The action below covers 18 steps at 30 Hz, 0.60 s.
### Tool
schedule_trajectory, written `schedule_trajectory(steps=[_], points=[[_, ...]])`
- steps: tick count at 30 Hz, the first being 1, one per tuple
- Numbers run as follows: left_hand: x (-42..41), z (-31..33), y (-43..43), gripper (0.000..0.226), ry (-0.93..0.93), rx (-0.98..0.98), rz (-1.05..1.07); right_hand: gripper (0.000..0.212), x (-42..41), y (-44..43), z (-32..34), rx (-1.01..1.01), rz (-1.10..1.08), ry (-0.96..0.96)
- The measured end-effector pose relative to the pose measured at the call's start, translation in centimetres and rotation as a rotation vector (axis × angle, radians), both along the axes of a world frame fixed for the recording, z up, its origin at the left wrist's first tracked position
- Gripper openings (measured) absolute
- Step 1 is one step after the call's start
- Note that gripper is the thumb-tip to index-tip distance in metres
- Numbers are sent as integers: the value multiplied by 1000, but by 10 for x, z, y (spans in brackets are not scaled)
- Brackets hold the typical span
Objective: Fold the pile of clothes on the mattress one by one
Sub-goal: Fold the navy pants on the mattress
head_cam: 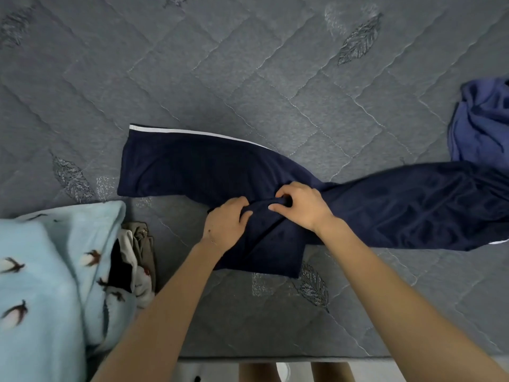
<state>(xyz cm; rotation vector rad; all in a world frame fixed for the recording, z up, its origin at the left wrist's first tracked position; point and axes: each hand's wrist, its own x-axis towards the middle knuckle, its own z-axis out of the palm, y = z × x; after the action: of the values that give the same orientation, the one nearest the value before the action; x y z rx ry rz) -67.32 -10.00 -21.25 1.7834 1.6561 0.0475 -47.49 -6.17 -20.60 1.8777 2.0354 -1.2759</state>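
Two hands met at the middle of the navy trousers point(192, 166), which lay on the grey mattress point(248, 78) with one white-striped leg running out toward nine o'clock and the other toward three. The left hand point(227, 224) and the right hand point(301, 209) were almost touching. The fingers point(285, 194) of both were curled into a bunched ridge of cloth between the legs, gripping it (probably to square up the seam so that one leg could be laid upon the other). The fold looked barely begun. A crumpled blue garment point(482, 125) lay at two o'clock, just beside the far end of the right-hand leg. A small heap of clothes point(140, 252) sat at eight o'clock, half tucked under a pale blue bird-print blanket point(41, 271), seemingly the pile not yet folded.
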Motion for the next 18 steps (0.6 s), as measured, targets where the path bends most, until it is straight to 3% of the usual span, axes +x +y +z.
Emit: schedule_trajectory(steps=[3,6,8,11,13,15,18], points=[[5,9,-1,25,50,34,24,62,18,-10,8,27,104,-37],[7,13,1,27,217,56,38,87,37,-19,13,30,169,-57],[12,15,0,29,250,-29,38,80,50,-23,12,28,155,-130],[30,20,-2,46,206,-225,23,44,70,-29,9,53,105,-222],[43,21,-5,51,185,-242,15,29,82,-33,8,93,93,-235],[52,19,-7,49,172,-148,14,26,91,-39,11,108,72,-240],[68,12,-6,33,121,23,36,41,107,-46,19,87,2,-254]])
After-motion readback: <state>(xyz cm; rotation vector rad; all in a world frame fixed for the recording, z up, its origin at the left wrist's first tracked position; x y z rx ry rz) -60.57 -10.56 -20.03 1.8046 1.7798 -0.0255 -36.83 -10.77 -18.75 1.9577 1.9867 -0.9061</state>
